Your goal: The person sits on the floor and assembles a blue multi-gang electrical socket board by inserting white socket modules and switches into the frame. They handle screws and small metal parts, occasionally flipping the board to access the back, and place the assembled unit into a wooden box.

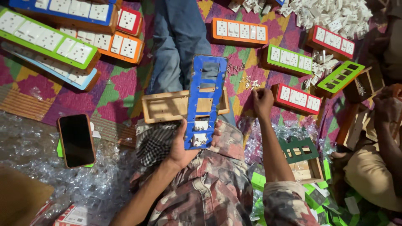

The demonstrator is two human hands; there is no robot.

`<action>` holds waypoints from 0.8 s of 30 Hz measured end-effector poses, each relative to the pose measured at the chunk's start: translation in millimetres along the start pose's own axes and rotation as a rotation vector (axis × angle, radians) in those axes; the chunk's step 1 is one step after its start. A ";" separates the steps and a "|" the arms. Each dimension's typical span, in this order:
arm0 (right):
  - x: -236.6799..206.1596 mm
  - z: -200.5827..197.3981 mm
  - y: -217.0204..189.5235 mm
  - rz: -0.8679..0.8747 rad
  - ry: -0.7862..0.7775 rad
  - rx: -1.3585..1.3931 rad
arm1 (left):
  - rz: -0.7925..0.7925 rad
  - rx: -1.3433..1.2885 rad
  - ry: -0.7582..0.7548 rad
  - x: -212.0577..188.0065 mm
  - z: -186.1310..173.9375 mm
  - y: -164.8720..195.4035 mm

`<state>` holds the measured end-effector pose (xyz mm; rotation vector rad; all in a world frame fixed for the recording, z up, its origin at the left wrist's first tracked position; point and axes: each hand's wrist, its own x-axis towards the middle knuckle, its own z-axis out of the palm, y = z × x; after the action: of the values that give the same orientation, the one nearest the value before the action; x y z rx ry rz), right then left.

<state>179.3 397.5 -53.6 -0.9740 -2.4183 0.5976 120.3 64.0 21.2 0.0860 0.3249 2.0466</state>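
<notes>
Patterned floor mat (pixel 125 90) underfoot, the left hand (pixel 184 144) grips the blue faceplate (pixel 205 100) at 6 o'clock over the wooden box (pixel 167 106), and the right hand (pixel 263 101), closed at 3 o'clock beside tiny loose screws (pixel 251 83), could easily scatter them.

Mat (pixel 121 90) bare leftward — boards (pixel 297 98) crowd right.

We counted two sockets (pixel 200 132) fitted in the one blue plate (pixel 204 100), one bare wooden box (pixel 167 106) under it, and one dark phone (pixel 76 140). We saw two red-faced boards: one near (pixel 298 98), one farther (pixel 333 42). The heap of loose white sockets (pixel 331 14) was too many to count.
</notes>
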 end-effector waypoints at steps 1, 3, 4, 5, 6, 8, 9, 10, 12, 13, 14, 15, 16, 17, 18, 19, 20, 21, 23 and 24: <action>-0.9 1.3 4.5 0.035 -0.007 0.009 | -0.001 -0.006 0.002 -0.2 -1.3 -0.4; -3.5 1.7 9.3 0.132 0.002 0.072 | -0.003 -0.018 0.009 0.3 -3.8 -1.8; -6.3 0.9 10.7 0.196 0.016 0.126 | 0.005 -0.021 0.002 0.5 -5.0 -2.7; -10.4 1.7 10.4 0.261 0.028 0.182 | 0.015 -0.023 -0.003 0.7 -5.9 -3.7; -16.6 3.5 11.4 0.292 0.055 0.355 | 0.032 -0.023 -0.007 1.1 -7.0 -4.2; -34.4 -3.7 0.5 0.355 0.099 0.703 | 0.038 -0.061 0.005 1.0 -8.5 -5.4; -45.6 -7.5 -10.0 0.348 0.135 0.746 | 0.036 -0.079 0.010 0.5 -8.9 -5.7; -59.5 -13.5 -22.4 0.344 0.175 0.787 | 0.047 -0.053 0.023 -0.6 -9.1 -6.5; -84.9 -31.8 -51.7 0.310 0.102 0.798 | 0.067 0.001 0.042 -2.3 -9.3 -7.7; -97.6 -41.3 -68.1 0.293 0.071 0.802 | 0.072 0.020 0.035 -4.1 -9.3 -8.6; -108.5 -49.6 -84.8 0.278 0.060 0.776 | 0.077 0.039 0.022 -4.8 -9.6 -9.6; -118.1 -56.7 -101.4 0.262 0.049 0.749 | 0.084 0.058 0.009 -4.8 -10.3 -10.5; -127.0 -62.1 -117.0 0.248 0.036 0.720 | 0.122 0.079 0.037 -4.9 -11.3 -11.9; -134.2 -66.0 -131.0 0.202 -0.015 0.713 | 0.159 0.096 0.065 -4.4 -12.5 -13.9; -140.1 -67.8 -144.0 0.154 -0.067 0.706 | 0.197 0.114 0.092 -3.9 -13.8 -15.9; -144.6 -68.2 -155.1 0.107 -0.119 0.697 | 0.197 0.074 0.179 -3.5 -15.2 -18.6; -146.5 -65.8 -164.6 0.053 -0.161 0.716 | 0.196 0.035 0.265 -2.7 -16.9 -20.9; -146.2 -62.1 -172.3 -0.001 -0.201 0.732 | 0.194 -0.006 0.350 -1.8 -18.5 -23.2; -144.8 -57.2 -181.5 -0.042 -0.260 0.717 | 0.230 0.004 0.443 -3.1 -21.4 -27.4; -143.4 -54.3 -184.2 -0.030 -0.278 0.687 | 0.253 0.008 0.490 -2.9 -22.9 -28.5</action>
<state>205.6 185.0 54.0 -0.5821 -2.1693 1.5018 141.5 69.8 -8.1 -0.3938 0.6520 2.3016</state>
